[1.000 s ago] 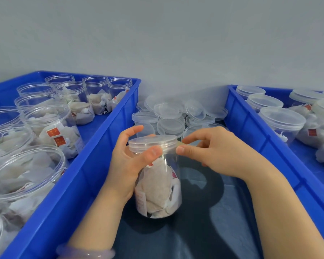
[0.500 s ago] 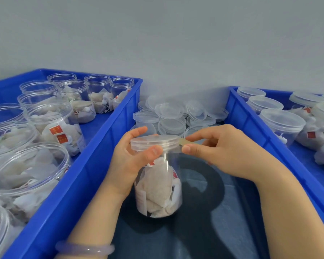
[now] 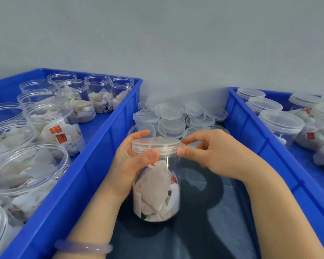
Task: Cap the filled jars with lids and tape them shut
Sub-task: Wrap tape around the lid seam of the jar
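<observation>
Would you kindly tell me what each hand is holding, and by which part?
The left hand grips the jar just under its lid. The right hand pinches the free end of a tape strip beside the lid's right edge.

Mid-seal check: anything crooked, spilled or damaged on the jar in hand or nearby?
Nothing stands out. The lid sits level on the jar, which stands upright in the left hand; the right hand pinches tape at the lid's rim. Spare lids behind lie jumbled, some tilted; no spill.

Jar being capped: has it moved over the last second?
No. The jar stands at the same spot beside the left bin, gripped by the left hand.
</observation>
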Demonstrator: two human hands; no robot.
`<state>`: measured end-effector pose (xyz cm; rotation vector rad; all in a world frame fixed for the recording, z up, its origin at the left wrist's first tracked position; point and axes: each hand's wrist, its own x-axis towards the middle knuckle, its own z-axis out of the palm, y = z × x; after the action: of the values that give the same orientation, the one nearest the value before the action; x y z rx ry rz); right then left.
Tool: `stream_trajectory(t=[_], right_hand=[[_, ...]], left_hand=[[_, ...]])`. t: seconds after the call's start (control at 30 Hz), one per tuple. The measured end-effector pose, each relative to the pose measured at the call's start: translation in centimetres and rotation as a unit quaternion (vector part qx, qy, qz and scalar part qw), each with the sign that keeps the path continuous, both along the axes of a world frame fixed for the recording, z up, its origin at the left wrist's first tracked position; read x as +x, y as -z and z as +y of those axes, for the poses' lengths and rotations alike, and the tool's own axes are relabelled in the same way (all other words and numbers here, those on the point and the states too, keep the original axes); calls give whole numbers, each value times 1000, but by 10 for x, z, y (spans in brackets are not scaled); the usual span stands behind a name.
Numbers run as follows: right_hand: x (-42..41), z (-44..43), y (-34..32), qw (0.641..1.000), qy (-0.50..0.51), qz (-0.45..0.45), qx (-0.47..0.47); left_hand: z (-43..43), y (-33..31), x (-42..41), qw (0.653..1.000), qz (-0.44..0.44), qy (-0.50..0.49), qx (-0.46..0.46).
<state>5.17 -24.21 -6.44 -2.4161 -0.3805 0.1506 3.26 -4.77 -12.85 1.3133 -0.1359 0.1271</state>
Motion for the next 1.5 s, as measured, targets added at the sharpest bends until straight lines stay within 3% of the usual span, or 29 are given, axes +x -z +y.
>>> stream_trajectory(t=[0.2, 0.33, 0.53, 0.73, 0.93, 1.3, 1.5], right_hand=[[-3, -3, -1, 998, -17, 45, -48], [-6, -2, -2, 994, -11, 103, -37], [-9, 13, 0, 996, -32, 52, -63], [-11, 3, -9, 994, -76, 75, 2], [-7, -10, -11, 999, -4, 11, 41], [-3, -9, -8, 999, 7, 17, 31], [-2, -9, -5, 997, -17, 70, 11]], left_hand=[[4, 0, 1, 998, -1, 22, 56], [5, -6, -2, 993, -38, -34, 109], [-7, -11, -3, 973, -3, -137, 188], [-4, -8, -1, 976, 16, -171, 133], [-3, -6, -1, 996, 37, -75, 26], [-5, -8, -4, 999, 38, -2, 9], [-10, -3, -6, 998, 38, 52, -24]])
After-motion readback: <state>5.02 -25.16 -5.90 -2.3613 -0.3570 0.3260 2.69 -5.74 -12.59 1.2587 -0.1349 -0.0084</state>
